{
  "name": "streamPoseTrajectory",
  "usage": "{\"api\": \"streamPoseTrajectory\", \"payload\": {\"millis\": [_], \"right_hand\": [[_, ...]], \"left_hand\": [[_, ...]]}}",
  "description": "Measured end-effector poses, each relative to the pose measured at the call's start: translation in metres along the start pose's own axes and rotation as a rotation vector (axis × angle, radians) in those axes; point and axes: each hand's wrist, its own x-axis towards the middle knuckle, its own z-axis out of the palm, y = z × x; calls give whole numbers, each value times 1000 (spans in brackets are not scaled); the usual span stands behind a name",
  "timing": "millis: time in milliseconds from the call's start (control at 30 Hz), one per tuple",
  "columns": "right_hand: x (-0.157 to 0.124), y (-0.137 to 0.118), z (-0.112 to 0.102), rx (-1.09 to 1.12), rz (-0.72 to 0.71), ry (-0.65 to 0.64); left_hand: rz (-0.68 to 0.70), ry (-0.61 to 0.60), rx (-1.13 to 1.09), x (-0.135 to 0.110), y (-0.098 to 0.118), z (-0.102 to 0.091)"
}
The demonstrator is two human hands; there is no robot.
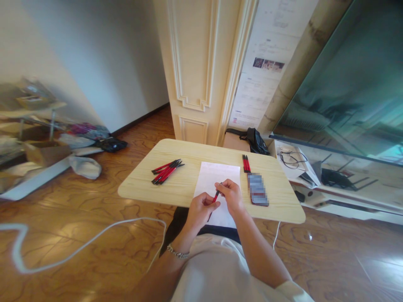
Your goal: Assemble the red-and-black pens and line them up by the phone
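Note:
Both my hands hold one red and black pen [216, 195] over a white sheet of paper [217, 178] on a small light wooden table [176, 191]. My left hand [200, 209] is closed round the pen's lower end. My right hand [231, 195] pinches its upper end. A pile of several red and black pens [166, 170] lies on the table to the left of the paper. A couple more pens [246, 163] lie at the far right, just beyond a phone [257, 189] lying flat beside my right hand.
A white cable [72, 249] snakes over the wooden floor at the left. Shoes and clutter [85, 165] sit by the left wall. A black bag [256, 140] rests behind the table. A low glass TV stand [330, 184] with cables stands at the right.

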Motion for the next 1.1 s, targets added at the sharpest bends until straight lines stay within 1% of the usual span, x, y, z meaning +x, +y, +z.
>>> {"api": "streamPoseTrajectory", "payload": {"millis": [100,200,267,400,533,700,833,967,1100], "right_hand": [[-1,-1,-1,3,9,-9],[-4,-9,-3,49,46,-99],[-6,-16,-5,90,74,-155],[-8,-21,-7,130,95,-212],[-5,-16,-9,115,91,-198],[-2,-11,-9,80,78,-172],[-1,-11,-9,40,63,-141],[-1,-8,-6,12,39,-107],[-1,-6,-4,-27,27,-77]], "left_hand": [[-29,-62,-50,0,6,-1],[-119,-186,-160,-2,14,-2],[-156,-242,-211,-4,18,-2],[-180,-280,-259,-7,22,-3],[-175,-252,-255,-6,18,-2],[-165,-171,-187,-2,11,-1],[-88,-119,-98,1,3,-1],[-7,-36,0,2,-1,-1],[43,-18,81,1,-2,-1]]}}
